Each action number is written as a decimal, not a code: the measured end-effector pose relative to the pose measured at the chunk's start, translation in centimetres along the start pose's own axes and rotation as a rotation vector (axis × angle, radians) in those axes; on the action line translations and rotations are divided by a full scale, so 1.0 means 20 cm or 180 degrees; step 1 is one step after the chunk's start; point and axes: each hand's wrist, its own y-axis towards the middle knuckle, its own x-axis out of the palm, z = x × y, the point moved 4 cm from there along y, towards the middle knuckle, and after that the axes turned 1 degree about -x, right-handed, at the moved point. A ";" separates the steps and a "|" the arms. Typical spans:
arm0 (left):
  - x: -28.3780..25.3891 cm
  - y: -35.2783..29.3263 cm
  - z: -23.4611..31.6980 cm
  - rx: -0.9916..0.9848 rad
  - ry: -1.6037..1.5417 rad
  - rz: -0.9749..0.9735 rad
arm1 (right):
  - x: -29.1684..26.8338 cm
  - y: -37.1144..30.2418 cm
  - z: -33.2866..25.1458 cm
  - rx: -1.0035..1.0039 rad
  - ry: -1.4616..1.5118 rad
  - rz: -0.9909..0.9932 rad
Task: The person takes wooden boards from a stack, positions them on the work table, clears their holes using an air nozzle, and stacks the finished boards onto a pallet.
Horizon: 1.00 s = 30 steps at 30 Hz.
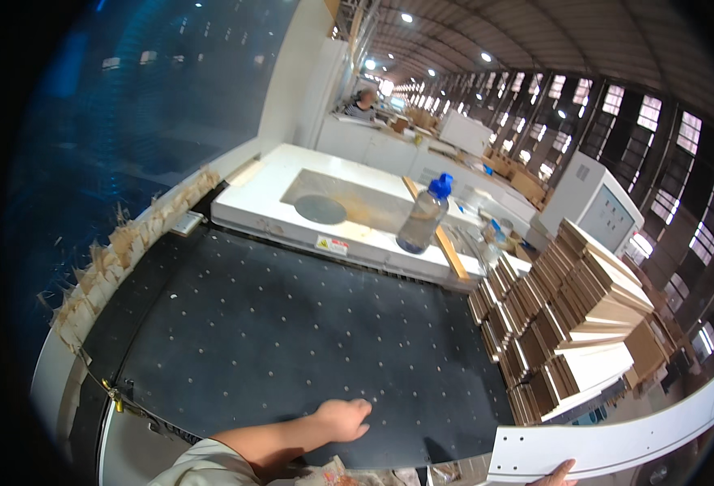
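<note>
Over the near part of the black perforated table (292, 340), my left hand (344, 419) is loosely closed, its fingers curled. Nothing shows in it, and I cannot make out whether it touches the surface. At the lower right, my right hand (560, 475) grips the bottom edge of a long white board (608, 454). That board has several small drilled holes at its left end, and its far end bends away toward the right rim. Most of my right hand is hidden by the picture's lower edge.
Stacks of cut panels (568, 324) stand along the table's right side. Behind it is a white machine bed (260, 182) with a clear, blue-capped bottle (423, 215) and a wooden strip (453, 255). Frayed bristles (122, 251) line the left. A person (363, 105) is far back.
</note>
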 end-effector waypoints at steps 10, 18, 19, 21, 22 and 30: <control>0.23 -0.05 0.31 0.1584 -0.0624 0.0712 | 0.07 -0.15 0.26 0.0909 -0.0197 -0.0536; 0.30 -0.10 0.35 0.1706 -0.0340 0.0964 | 0.12 -0.17 -0.02 0.1130 0.0114 -0.0858; 0.30 -0.11 0.35 0.1713 -0.0320 0.0990 | 0.13 -0.19 0.15 0.1127 0.0119 -0.0856; 0.31 -0.11 0.35 0.1729 -0.0293 0.1022 | 0.17 -0.25 0.53 0.1854 0.0107 -0.1567; 0.32 -0.11 0.35 0.1740 -0.0279 0.1033 | 0.17 -0.26 0.58 0.1865 0.0108 -0.1570; 0.33 -0.12 0.37 0.1754 -0.0169 0.1096 | 0.24 -0.29 0.06 0.1343 0.1050 -0.1408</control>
